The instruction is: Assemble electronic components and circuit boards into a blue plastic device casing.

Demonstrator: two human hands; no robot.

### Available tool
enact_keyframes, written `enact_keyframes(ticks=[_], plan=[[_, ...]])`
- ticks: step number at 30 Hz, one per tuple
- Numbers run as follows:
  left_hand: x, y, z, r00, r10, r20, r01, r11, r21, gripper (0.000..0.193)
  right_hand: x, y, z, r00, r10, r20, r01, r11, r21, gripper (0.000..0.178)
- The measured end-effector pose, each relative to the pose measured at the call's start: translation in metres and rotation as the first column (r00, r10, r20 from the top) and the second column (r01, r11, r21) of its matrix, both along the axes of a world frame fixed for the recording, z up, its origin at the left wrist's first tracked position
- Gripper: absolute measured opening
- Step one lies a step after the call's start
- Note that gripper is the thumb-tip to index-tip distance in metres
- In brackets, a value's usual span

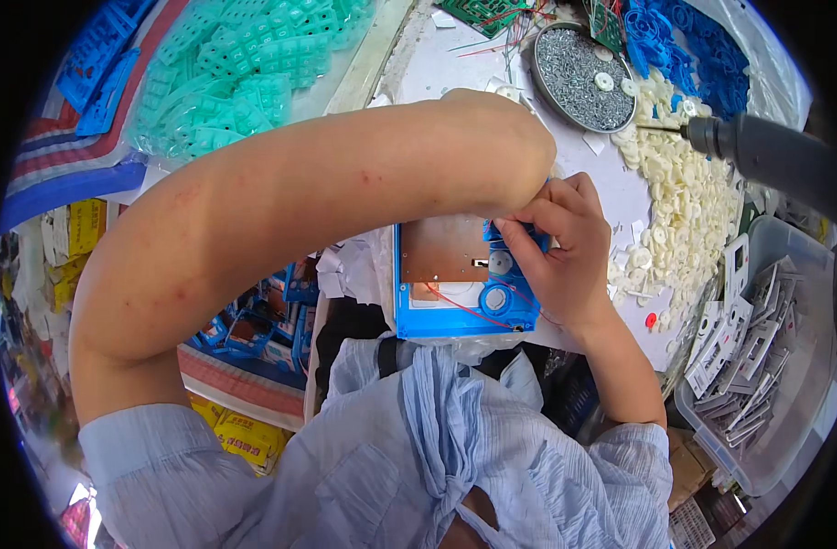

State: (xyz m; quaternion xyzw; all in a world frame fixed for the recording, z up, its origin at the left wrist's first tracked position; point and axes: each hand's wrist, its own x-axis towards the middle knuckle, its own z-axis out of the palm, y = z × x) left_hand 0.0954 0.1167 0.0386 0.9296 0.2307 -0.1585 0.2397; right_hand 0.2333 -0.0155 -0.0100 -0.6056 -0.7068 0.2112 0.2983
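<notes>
In front of me lies a blue plastic case point(464, 322) with a brown circuit board point(444, 249), red wires and a small slide switch in it. My left arm reaches across above it, and the bent back of my left hand point(515, 137) is at the case's far right corner. Its fingers are hidden behind the wrist. My right hand point(569, 242) is at the case's right side, thumb and forefinger pressed together over its upper right part. What they pinch is hidden. Just left of the right thumb, a white disc point(501, 263) sits inside the case.
A round tray of small screws point(583, 78) stands at the back, beside heaped cream plastic gears point(679, 192). An electric screwdriver point(766, 151) juts in from the right. White plastic plates point(748, 339) fill a clear bin. Green keypads point(254, 64) lie back left, blue parts point(684, 41) back right.
</notes>
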Motion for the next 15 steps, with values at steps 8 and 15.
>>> enact_keyframes(ticks=[8, 15], plan=[[0.003, -0.003, -0.004, 0.999, 0.000, -0.050, 0.000, 1.000, -0.007, 0.018, 0.002, 0.004, 0.012, 0.984, 0.127, 0.127, -0.125, 0.992, -0.023, 0.010], [0.013, -0.011, 0.003, 0.987, -0.041, -0.153, 0.047, 0.998, 0.038, 0.020, -0.007, -0.016, 0.030, 0.798, 0.252, 0.547, -0.349, 0.933, 0.080, 0.022]])
